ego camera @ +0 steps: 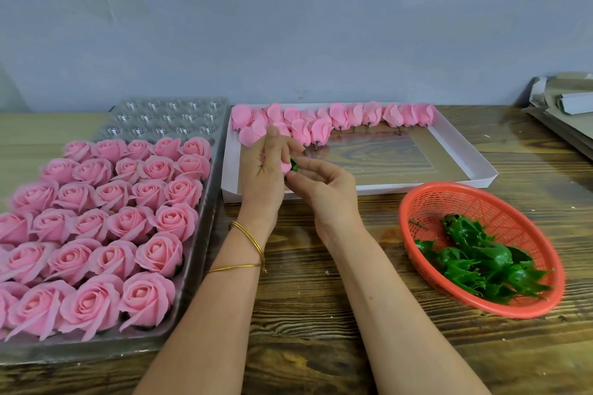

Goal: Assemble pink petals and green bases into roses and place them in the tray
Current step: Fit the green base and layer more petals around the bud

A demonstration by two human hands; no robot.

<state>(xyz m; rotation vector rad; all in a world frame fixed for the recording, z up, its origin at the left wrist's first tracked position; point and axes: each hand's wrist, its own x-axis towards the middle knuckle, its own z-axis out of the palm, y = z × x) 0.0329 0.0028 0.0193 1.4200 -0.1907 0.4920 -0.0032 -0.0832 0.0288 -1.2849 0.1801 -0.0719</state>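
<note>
While left hand (260, 170) grips one pink petal head (285, 167), right hand (325, 184) pinches one green base (294, 165).

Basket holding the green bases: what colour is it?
The basket is orange-red plastic mesh, seen best in the head view.

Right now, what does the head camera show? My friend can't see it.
The left hand holds a pink rose head while the right hand pinches a green base against it, over a wooden table. A clear tray of pink roses sits at left, a white box of pink buds behind, a red basket of green bases at right.
</note>
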